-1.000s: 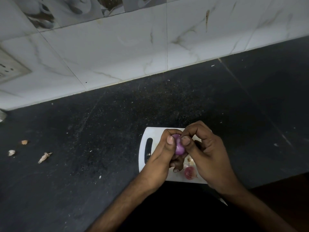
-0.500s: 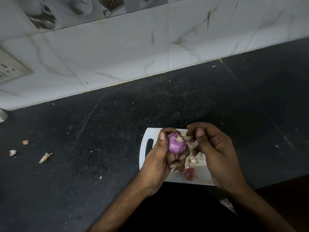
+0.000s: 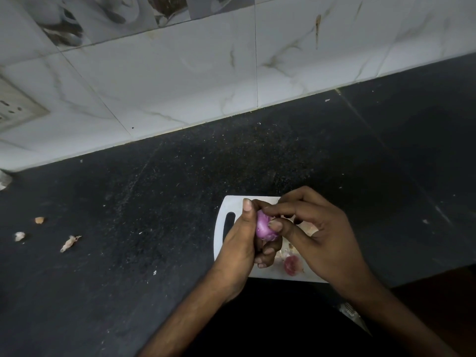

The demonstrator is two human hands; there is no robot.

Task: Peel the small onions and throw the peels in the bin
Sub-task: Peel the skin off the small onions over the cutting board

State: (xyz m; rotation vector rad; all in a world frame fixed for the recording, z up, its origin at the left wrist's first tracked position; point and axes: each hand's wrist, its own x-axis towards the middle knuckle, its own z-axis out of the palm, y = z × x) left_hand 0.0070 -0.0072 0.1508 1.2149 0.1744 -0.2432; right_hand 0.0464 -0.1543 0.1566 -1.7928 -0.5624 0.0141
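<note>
My left hand (image 3: 240, 247) grips a small purple onion (image 3: 264, 228) above a white cutting board (image 3: 226, 204) near the counter's front edge. My right hand (image 3: 322, 233) has its thumb and forefinger pinched on the onion's right side. A second, reddish small onion (image 3: 292, 265) lies on the board below my hands. Pale peel scraps (image 3: 310, 229) lie on the board, partly hidden by my right hand. No bin is in view.
The board sits on a dark speckled counter (image 3: 180, 202) backed by a white marble-tiled wall (image 3: 180, 81). Three peel bits (image 3: 69, 242) lie on the counter at far left. A wall socket (image 3: 15, 106) is at the left edge.
My right hand, apart from the onion half a second ago, has come back and pinches it again. My left hand has turned the onion slightly.
</note>
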